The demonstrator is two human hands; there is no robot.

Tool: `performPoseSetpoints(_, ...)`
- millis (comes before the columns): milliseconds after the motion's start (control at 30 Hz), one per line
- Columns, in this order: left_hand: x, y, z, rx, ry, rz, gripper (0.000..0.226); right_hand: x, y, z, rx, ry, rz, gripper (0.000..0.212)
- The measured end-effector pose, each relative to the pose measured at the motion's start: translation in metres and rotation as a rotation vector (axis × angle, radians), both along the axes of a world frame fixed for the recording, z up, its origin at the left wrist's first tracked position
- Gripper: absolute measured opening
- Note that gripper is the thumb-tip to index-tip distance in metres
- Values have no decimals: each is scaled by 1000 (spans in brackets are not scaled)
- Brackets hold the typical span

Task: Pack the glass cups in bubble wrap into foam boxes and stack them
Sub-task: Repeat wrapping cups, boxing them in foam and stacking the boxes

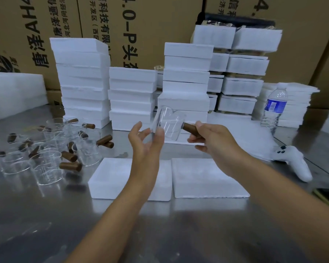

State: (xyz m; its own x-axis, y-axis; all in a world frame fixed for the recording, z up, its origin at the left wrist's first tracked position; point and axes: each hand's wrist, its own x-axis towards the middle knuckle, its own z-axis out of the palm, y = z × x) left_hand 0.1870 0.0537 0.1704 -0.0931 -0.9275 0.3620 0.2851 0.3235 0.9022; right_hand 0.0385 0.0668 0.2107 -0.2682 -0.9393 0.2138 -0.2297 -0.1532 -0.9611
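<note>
The place reads as a warehouse packing station. Large brown printed cardboard cartons (144, 25) are stacked as a wall behind a stainless steel table (46, 215). Tall stacks of white foam boxes (82, 80) are lined along its far edge, clear glass cups with brown handles (49, 162) are crowded at its left edge, and thin white foam sheets (296, 103) are piled near its right edge.

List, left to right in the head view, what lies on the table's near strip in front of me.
Cluster of loose glass cups → left foam box → right foam box → white controller.
</note>
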Motion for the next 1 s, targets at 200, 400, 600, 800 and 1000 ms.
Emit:
performPoseSetpoints(200,-19,-18,-9,91,65,-43,78,-19,-4,-7,30,165,105,22)
performPoseSetpoints(400,-10,-27,-12,131,201,7,84,-82,-47,0,55,290,-139,20)
performPoseSetpoints(600,-7,-28,-12,126,274,-33,48,-151,-81,-26,43,518,-603,19)
performPoseSetpoints(800,-8,-29,-16,153,276,-69,43,-163,-85,-63,112,804,-567,40)
performPoseSetpoints(1000,-12,-28,-14,183,282,-106,63,-159,-91,-68,197,989,-598,43)
